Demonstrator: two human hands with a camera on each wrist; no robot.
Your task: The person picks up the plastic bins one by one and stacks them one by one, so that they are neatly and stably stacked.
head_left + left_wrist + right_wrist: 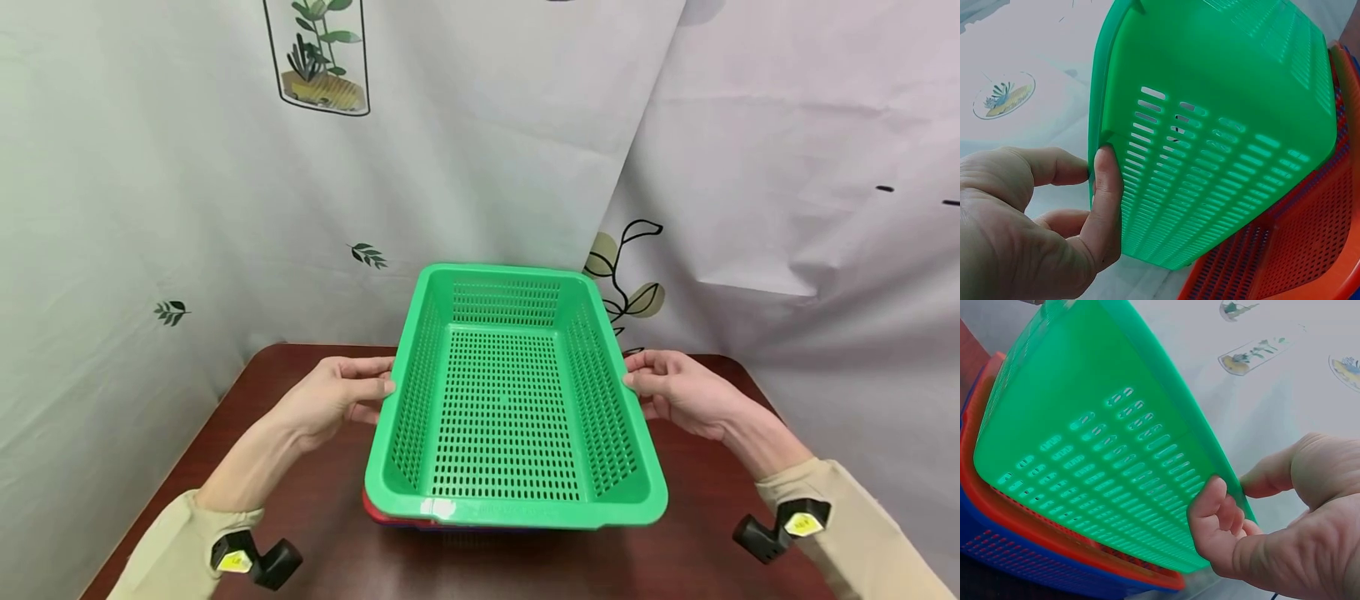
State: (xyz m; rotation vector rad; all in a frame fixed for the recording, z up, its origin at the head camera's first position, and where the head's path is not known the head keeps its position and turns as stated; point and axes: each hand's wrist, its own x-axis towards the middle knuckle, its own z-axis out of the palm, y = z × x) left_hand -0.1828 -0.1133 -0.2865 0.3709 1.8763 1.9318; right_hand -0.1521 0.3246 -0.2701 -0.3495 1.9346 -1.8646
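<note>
A green perforated plastic basket (504, 400) with nothing inside is held over a red basket (1310, 262). My left hand (330, 400) pinches its left rim between thumb and fingers. On the opposite side my right hand (682, 392) pinches the right rim the same way. The right wrist view shows the red basket (979, 425) nested in a blue basket (1029, 550), with the green basket's base tilted just above them. From the head view, the green one hides most of both.
A dark reddish-brown table (315, 500) lies beneath the baskets. White cloth (225, 167) printed with plants hangs behind the table and along its sides. Each sleeve carries a small black wrist camera (277, 562).
</note>
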